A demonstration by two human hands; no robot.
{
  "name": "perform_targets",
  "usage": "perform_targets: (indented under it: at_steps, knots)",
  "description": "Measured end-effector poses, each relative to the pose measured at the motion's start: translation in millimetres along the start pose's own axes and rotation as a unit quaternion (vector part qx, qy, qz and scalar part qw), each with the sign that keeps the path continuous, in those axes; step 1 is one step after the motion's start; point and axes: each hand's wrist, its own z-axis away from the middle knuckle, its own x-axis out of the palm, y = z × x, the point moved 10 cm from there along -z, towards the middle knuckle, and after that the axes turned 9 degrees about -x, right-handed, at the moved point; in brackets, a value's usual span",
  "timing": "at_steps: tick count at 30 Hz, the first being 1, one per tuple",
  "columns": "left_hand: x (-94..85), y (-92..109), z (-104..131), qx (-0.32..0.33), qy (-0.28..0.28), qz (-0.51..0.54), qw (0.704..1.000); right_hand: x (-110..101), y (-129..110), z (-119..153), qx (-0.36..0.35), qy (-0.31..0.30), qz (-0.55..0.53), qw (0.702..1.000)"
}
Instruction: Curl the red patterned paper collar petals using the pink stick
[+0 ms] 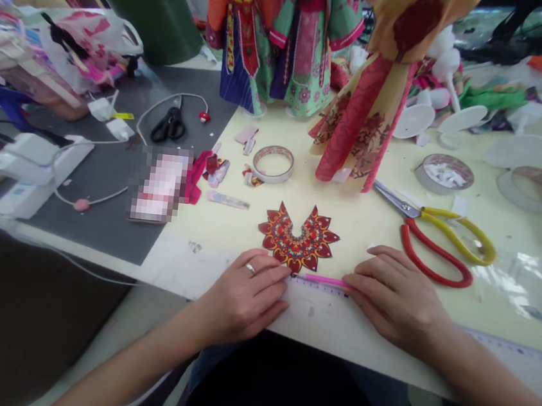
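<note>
We saw the left hand [249, 291] half curled, its fingertips at the lower edge of a red petalled piece [297, 252] that lay on the table in front of both hands; whether they gripped anything we could not tell. The right hand [399, 297] was bent, fingers closed on the end of a pink stick [325, 280], which pointed at the left fingertips. Just beyond the right hand we found large scissors [442, 237] with red and yellow handles, and farther off a tape ring [274, 164] and a ring of white scraps [444, 174]. Dressed figures [307, 45] stood across the far side, cut off above and blocking our view behind them. To the left lay small black scissors [168, 126] and a pixelated oblong [159, 188] we could not make out. The right hand covered the stick's far end.
</note>
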Motion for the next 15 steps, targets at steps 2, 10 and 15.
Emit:
perform_targets:
  at_steps: [2, 10, 15]
  knots:
    - [0.4, 0.0, 0.2, 0.000, 0.000, 0.000, 1.000, 0.2, 0.1, -0.2, 0.001, 0.000, 0.001, 1.000]
    - [0.7, 0.5, 0.4, 0.003, -0.003, 0.002, 1.000, -1.1, -1.1, -0.9, -0.004, 0.003, 0.006, 1.000]
    - [0.9, 0.4, 0.2, 0.004, -0.005, 0.002, 1.000, -1.4, -1.3, -1.2, -0.004, 0.004, 0.004, 1.000]
